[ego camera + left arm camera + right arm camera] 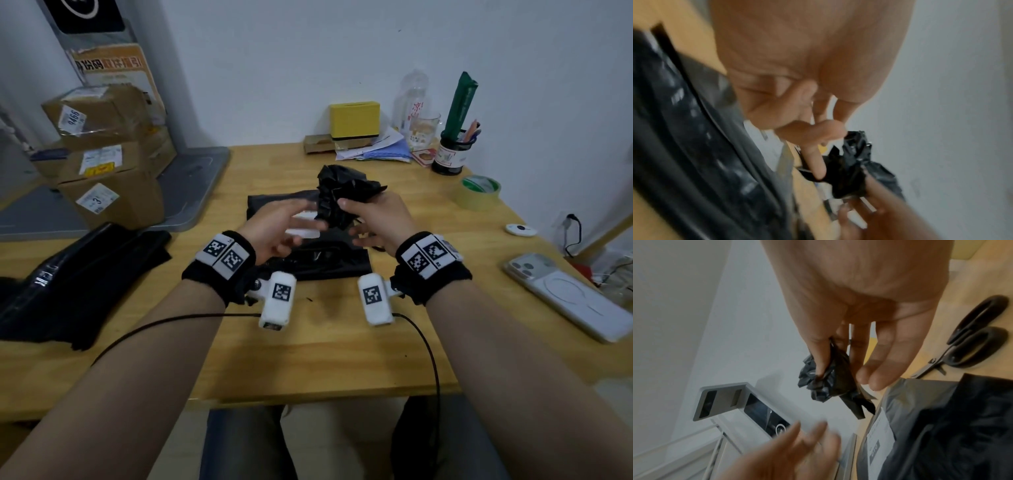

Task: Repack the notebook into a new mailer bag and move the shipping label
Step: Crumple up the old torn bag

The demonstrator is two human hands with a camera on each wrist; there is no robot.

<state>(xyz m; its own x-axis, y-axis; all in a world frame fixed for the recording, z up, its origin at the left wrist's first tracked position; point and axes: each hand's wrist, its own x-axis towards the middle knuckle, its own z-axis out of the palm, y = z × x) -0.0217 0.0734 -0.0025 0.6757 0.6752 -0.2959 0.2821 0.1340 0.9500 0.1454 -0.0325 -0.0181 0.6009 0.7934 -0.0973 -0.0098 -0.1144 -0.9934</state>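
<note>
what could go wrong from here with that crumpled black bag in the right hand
1. The right hand grips the crumpled black bag directly above the mailer with the white shipping label; dropped there, the wad could hide the label.
2. The left hand is open and blurred beside the wad, so a fumbled handover seems possible.
3. The scissors lie on the table close to the right hand; a careless sweep might knock them.
</note>
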